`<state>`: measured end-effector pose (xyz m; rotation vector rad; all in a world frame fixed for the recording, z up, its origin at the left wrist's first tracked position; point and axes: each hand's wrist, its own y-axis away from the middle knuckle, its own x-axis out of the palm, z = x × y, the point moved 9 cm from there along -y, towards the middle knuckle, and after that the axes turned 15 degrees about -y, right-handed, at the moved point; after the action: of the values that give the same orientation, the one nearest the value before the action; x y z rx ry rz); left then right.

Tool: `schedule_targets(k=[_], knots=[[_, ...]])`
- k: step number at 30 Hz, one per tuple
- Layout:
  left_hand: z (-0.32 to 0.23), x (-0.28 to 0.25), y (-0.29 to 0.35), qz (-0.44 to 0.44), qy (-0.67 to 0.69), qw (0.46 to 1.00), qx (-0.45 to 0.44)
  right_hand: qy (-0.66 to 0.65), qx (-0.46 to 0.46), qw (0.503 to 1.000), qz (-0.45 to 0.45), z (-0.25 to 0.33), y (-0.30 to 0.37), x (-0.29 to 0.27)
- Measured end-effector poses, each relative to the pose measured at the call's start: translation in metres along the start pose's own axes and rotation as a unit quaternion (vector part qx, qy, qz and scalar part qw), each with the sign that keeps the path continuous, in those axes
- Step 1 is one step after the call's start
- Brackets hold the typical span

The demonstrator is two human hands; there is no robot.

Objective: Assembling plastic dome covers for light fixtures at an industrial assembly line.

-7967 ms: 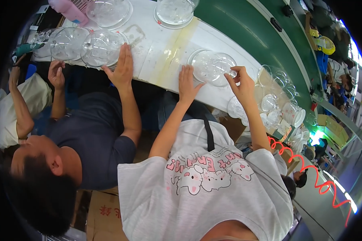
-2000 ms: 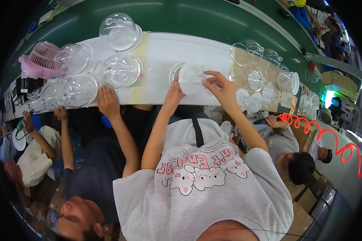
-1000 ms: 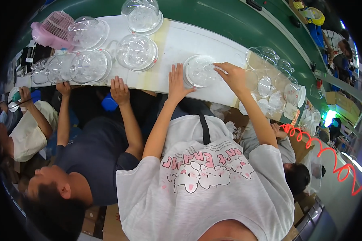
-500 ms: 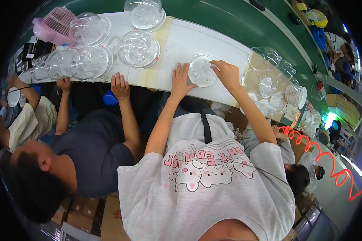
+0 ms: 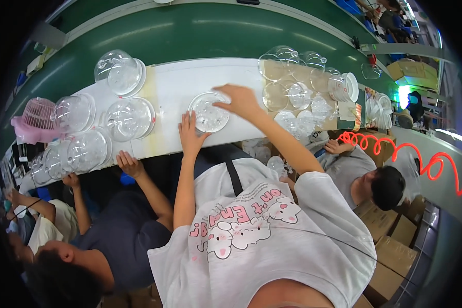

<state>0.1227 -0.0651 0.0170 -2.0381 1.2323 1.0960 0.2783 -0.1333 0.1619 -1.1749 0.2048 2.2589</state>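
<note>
In front of me, a round white-rimmed dish [image 5: 210, 123] with clear pieces in it lies flat on the white worktop. Beside its left and near edge rests my left hand [image 5: 191, 137], fingers stretched out and thumb spread against the rim. Above the dish's far right edge hovers my right hand [image 5: 241, 100], slightly blurred. Its thumb and fingers are apart, and I see nothing between them.
Clear domes on white bases [image 5: 131, 119] stand at left, near a pink cage-like basket [image 5: 37, 115]. Clear domes and cups [image 5: 278, 96] sit on cardboard at right, with a red coiled hose [image 5: 377, 143] beyond. Co-workers sit on both sides; one rests a hand [image 5: 130, 163] on the table edge.
The head view has swung to the right. My right hand has come off the dish's right rim and moved over its far right edge, its fingers parting. My left hand stays by the rim.
</note>
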Motion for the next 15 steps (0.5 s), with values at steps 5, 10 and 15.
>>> schedule_targets(k=[5,10,15], knots=[[0.007,-0.010,-0.002,-0.001,0.006,1.000,-0.018,0.051,0.200,0.952,-0.225,-0.111,-0.006,-0.160],[0.009,-0.010,0.000,-0.007,-0.008,0.999,-0.034,0.211,0.328,0.914,-0.111,-0.194,0.008,-0.182],[0.005,-0.013,-0.003,-0.003,-0.013,0.999,-0.037,0.156,0.270,0.946,-0.085,-0.226,0.002,-0.164]])
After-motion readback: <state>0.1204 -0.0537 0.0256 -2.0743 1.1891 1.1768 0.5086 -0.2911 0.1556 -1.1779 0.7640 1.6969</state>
